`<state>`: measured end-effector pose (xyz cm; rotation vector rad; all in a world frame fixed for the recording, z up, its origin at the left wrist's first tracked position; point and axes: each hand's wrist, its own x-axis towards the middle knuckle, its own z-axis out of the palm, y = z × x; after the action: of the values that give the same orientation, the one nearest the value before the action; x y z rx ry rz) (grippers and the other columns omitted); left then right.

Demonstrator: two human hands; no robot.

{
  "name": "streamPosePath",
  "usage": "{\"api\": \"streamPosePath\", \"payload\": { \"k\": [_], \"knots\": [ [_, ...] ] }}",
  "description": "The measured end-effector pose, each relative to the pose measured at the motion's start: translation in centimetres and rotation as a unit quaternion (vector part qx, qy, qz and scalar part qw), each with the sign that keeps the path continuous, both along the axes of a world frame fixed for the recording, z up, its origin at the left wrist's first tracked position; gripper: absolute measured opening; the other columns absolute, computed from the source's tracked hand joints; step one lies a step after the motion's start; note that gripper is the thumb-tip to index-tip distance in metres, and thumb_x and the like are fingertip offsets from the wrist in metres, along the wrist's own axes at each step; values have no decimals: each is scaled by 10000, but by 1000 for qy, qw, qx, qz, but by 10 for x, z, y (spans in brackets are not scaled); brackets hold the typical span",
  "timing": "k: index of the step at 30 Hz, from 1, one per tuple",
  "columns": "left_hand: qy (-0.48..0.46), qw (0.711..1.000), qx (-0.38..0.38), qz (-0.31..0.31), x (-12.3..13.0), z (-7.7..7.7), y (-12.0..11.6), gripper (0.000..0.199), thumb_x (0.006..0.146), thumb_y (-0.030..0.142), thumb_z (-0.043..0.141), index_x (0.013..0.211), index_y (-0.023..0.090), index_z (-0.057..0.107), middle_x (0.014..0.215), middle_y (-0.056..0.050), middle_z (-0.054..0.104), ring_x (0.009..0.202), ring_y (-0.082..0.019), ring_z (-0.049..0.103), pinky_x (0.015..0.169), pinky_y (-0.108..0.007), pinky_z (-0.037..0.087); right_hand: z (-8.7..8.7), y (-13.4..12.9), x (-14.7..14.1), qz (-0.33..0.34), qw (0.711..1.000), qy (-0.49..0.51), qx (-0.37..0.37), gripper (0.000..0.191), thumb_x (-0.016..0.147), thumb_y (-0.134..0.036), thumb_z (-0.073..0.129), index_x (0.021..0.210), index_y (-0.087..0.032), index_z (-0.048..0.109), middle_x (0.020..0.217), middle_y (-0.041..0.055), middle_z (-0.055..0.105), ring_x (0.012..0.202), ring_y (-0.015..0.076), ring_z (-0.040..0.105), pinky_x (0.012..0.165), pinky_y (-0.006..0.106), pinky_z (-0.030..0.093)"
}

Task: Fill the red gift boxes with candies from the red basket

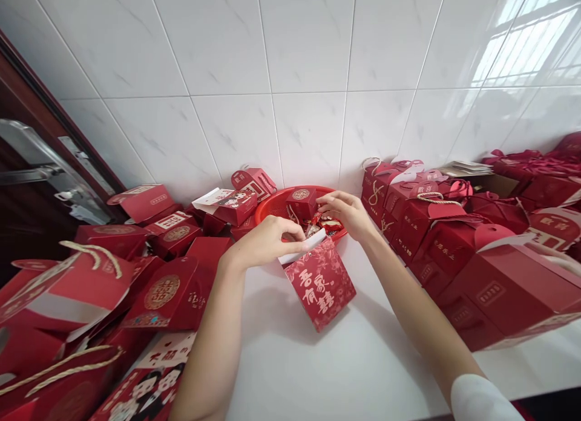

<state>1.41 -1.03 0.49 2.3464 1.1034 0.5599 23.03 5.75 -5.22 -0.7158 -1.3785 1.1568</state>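
My left hand (pixel 267 242) pinches the white-edged top of a red box (pixel 321 285) printed with pale Chinese characters. The box hangs tilted over the white table, in front of a red plastic basket (pixel 267 208). Above the basket's right side is my right hand (pixel 347 210), its fingers bent toward the contents; whether they hold anything is hidden. Inside the basket, a small dark red box (pixel 302 203) with a gold round emblem sits among small wrapped items (pixel 331 225).
Many red boxes, some with rope handles (pixel 93 257), crowd the left side. Rows of red boxes (pixel 458 257) line the right. A tiled wall (pixel 308 130) stands behind, and a door with a metal handle (pixel 34 174) is at far left.
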Motion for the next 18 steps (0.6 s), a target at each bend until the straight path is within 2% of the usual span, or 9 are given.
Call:
{"api": "streamPosePath", "payload": {
  "k": [2,4,6,8,10,13,15,16,18],
  "knots": [
    [2,1000,-20,4,-3,1,1,245,850,401,634,765,203,751,745,-4,720,710,-188,649,665,-275,487,1,11,9,-56,998,1,8,295,724,-459,741,800,-183,670,888,56,723,743,147,651,736,289,535],
    [-18,1000,-15,12,-5,2,1,250,853,413,630,821,203,763,806,-8,744,758,-197,661,680,-272,482,0,22,16,-103,993,-44,29,229,732,-400,705,770,-178,658,837,51,718,727,149,638,739,294,530],
    [-34,999,-8,21,-6,2,2,252,857,414,628,872,208,771,873,-12,760,816,-205,674,720,-274,485,-2,33,20,-127,981,-141,46,135,749,-305,650,752,-171,661,795,49,714,744,160,636,740,288,519],
    [-25,999,-17,13,-6,1,5,251,853,411,632,859,202,770,865,-14,759,809,-200,671,724,-273,482,-4,42,20,-109,954,-274,49,76,749,-218,615,745,-163,668,813,51,724,783,169,646,751,276,510],
    [-2,999,-48,-20,-6,-2,11,261,842,419,641,835,190,766,832,-19,748,778,-190,656,692,-266,475,-6,50,17,-47,907,-416,45,88,754,-187,624,793,-161,698,888,53,741,848,183,663,777,265,505],
    [-5,991,-113,-70,-9,-11,23,295,827,443,668,901,175,766,855,-35,731,776,-182,637,670,-258,470,-7,57,7,66,791,-608,23,269,763,-247,691,1024,-202,734,1109,53,732,1017,216,668,844,262,505],
    [-22,984,-156,-85,-13,-18,32,340,808,451,703,996,172,756,843,-36,713,757,-172,625,658,-254,466,-9,61,-2,99,723,-684,-1,408,736,-277,731,1142,-243,716,1218,61,702,1105,255,653,877,292,512],
    [-26,980,-177,-91,-15,-21,35,367,800,455,718,1033,173,749,826,-32,702,739,-166,618,647,-251,462,-10,63,-7,101,702,-705,-12,458,715,-272,745,1171,-252,709,1247,74,691,1129,280,647,888,320,517],
    [-26,972,-212,-101,-18,-26,41,400,793,467,733,1072,181,740,827,-30,695,730,-161,614,637,-246,460,-14,66,-17,93,682,-725,-25,549,666,-240,766,1210,-242,694,1268,118,679,1152,335,638,909,391,521]
  ]
}}
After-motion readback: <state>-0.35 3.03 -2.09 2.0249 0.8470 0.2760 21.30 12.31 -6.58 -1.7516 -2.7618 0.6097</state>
